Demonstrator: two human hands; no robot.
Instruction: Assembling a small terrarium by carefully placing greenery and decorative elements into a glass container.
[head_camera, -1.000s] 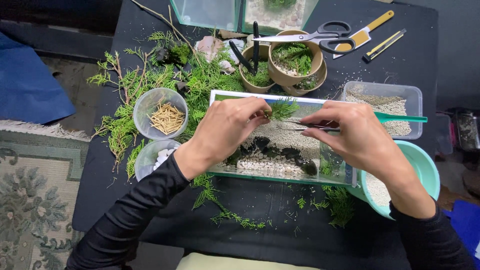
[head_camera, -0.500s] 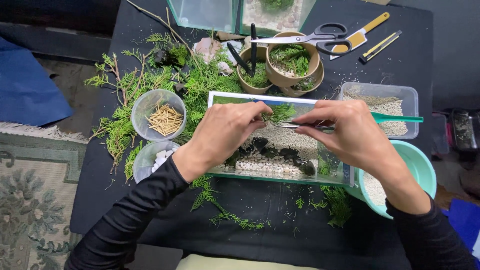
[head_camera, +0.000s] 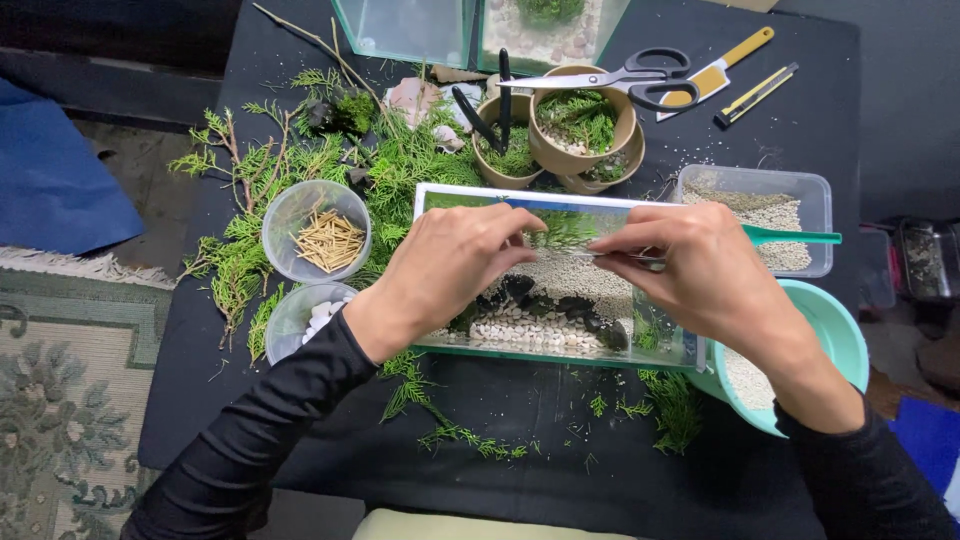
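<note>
A long glass tank (head_camera: 440, 345) lies across the black table, holding white gravel (head_camera: 560, 280), pale pebbles and dark stones (head_camera: 575, 305). Both of my hands hover over it. My left hand (head_camera: 450, 265) comes in from the left, its fingertips together on a small green sprig (head_camera: 565, 228) at the tank's far side. My right hand (head_camera: 700, 270) grips thin metal tweezers (head_camera: 625, 252), whose tips point left at the same sprig.
Left of the tank are a clear cup of tan sticks (head_camera: 325, 240), a cup of white stones (head_camera: 315, 318) and conifer cuttings (head_camera: 260, 200). Behind are brown pots (head_camera: 585, 125) with scissors (head_camera: 630, 75), a gravel box (head_camera: 770, 205) with a teal spoon (head_camera: 795, 237), and a teal bowl (head_camera: 835, 345).
Both hands stay over the tank. The fingertips and tweezers have closed in slightly on the sprig, which sits a little lower.
</note>
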